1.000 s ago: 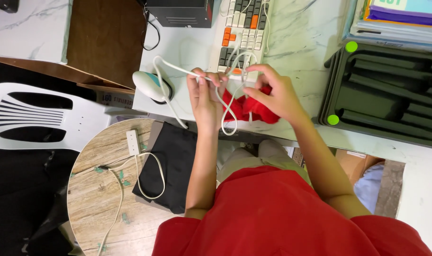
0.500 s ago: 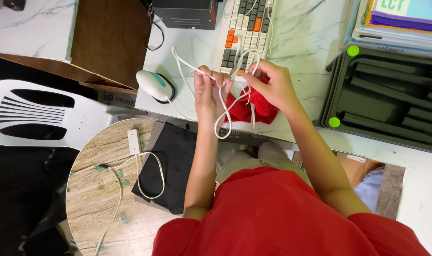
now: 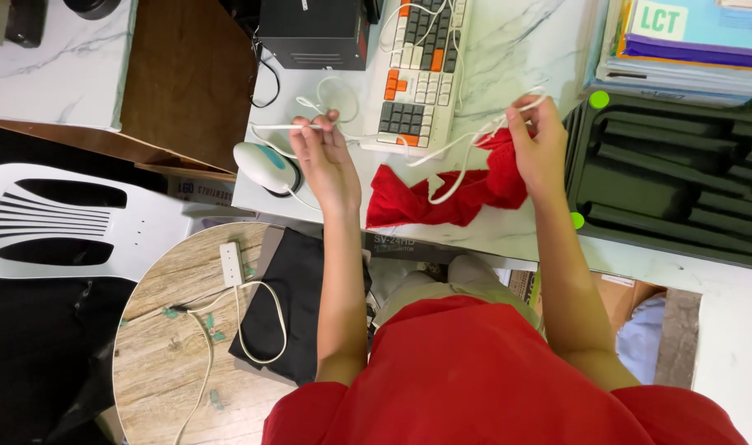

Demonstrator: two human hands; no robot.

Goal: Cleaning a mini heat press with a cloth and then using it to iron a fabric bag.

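Biggest change: my hands have pulled apart. Half a second ago both were bunched together over the red cloth; now the white cable (image 3: 442,148) is drawn out between them across the middle of the frame.

Surface (image 3: 524,49): white marble, top centre. Keyboard (image 3: 421,66) sits on it between my hands, mouse (image 3: 265,167) at centre left, dark green tray (image 3: 681,181) at right.

Red cloth (image 3: 450,194): lies spread on the surface near its front edge, centre of frame, no longer balled up under both hands. Its right end is bunched under my right hand.

Left hand (image 3: 326,161): moved to the left of the keyboard, grip pinching one end of the white cable between thumb and fingertips.

Right hand (image 3: 541,140): moved right, beside the tray, grip closed on the cable's other part, with the cloth under the palm.

Read: cable looks straightened rather than looped; some slack loops hang over the cloth and behind the keyboard.
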